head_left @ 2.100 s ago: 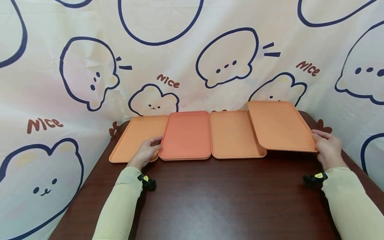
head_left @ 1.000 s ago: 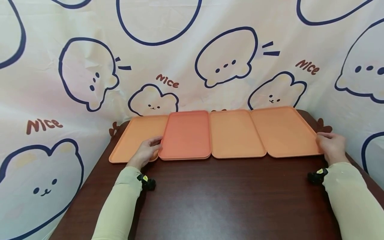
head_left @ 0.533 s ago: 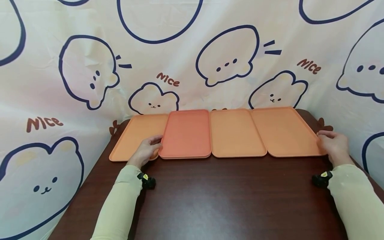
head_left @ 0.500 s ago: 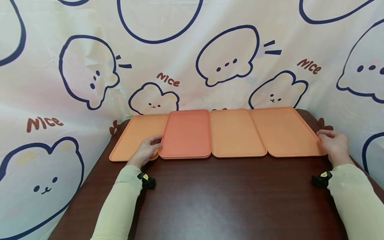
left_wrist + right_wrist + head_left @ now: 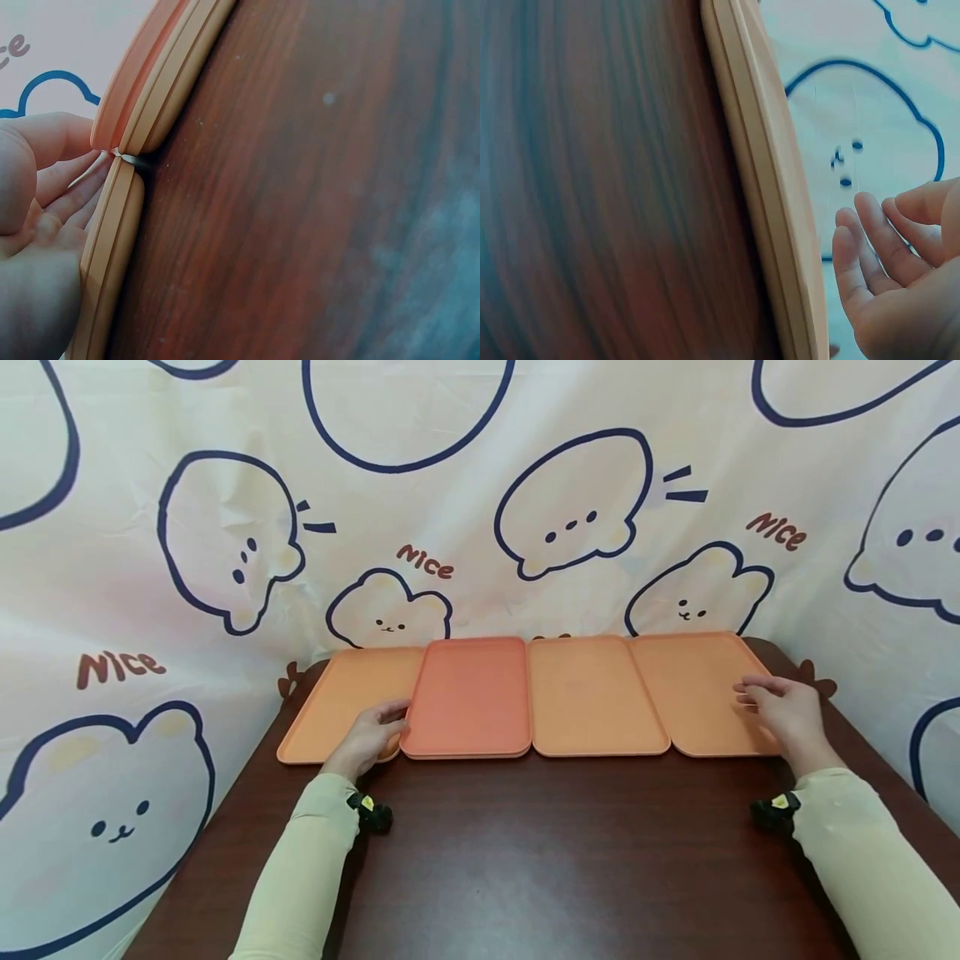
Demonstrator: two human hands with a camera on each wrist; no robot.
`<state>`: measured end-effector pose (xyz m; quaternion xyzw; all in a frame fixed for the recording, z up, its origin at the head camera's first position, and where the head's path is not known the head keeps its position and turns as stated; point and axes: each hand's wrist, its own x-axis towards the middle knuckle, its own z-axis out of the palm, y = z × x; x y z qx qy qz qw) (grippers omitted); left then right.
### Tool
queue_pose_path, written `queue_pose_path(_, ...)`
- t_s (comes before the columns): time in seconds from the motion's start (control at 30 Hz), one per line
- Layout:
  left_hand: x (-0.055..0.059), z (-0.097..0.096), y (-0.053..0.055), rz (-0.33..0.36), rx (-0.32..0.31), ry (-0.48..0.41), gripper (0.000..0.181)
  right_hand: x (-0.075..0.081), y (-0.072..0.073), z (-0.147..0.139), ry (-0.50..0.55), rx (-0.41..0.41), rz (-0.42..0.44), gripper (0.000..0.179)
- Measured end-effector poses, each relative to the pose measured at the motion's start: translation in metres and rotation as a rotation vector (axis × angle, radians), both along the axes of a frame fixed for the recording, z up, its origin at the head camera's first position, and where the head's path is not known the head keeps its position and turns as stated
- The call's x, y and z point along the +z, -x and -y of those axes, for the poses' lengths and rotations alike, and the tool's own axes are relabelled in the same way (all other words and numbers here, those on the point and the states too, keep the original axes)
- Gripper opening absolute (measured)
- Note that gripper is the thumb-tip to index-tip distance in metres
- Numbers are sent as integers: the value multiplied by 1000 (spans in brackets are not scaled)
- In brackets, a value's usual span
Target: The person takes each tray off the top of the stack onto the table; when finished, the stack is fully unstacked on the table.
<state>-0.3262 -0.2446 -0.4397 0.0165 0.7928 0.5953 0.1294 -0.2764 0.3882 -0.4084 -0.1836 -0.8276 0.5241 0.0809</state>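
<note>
Four-sided shallow trays stand in a row in the head view. An orange tray (image 5: 341, 697) is leftmost, followed by a coral tray (image 5: 468, 697), a light orange tray (image 5: 596, 697) and the rightmost orange tray (image 5: 693, 693). My left hand (image 5: 367, 739) reaches over the leftmost tray, its fingertips at the coral tray's left edge. The left wrist view shows the coral tray stacked on an orange one, with my thumb (image 5: 64, 135) against its rim near the corner. My right hand (image 5: 787, 714) hovers over the rightmost tray's right side, fingers loosely bent and holding nothing.
The trays lie on a dark brown wooden table (image 5: 570, 860), near its far edge. Behind them hangs a pale curtain (image 5: 465, 543) with cartoon animal outlines. Each wrist wears a small black camera (image 5: 372, 816).
The right hand lowered the rightmost tray flat onto the table, slid outward along its edge, then let go and moved left over it. The left hand has stayed put.
</note>
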Motion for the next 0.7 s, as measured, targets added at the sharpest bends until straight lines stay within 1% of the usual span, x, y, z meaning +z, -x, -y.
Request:
queue_pose_path(0.1, -1, 0, 1, 9, 5, 4, 60, 0, 5, 15, 23, 38, -7, 52)
queue_pose_path(0.23, 0, 0, 1, 16, 12, 14, 59, 0, 14, 36, 68, 104, -42, 51)
queue_pose_path(0.37, -1, 0, 0, 10, 10, 15, 60, -1, 23, 61, 73, 159, -79, 48)
queue_pose_path(0.47, -2, 0, 0, 14, 8, 12, 60, -1, 28, 81, 68, 181, -76, 45)
queue_pose_path(0.63, -2, 0, 1, 14, 14, 8, 60, 3, 36, 115, 111, 222, -55, 44)
queue_pose_path(0.7, -3, 0, 1, 7, 13, 3, 60, 3, 39, 127, 126, 249, -61, 44)
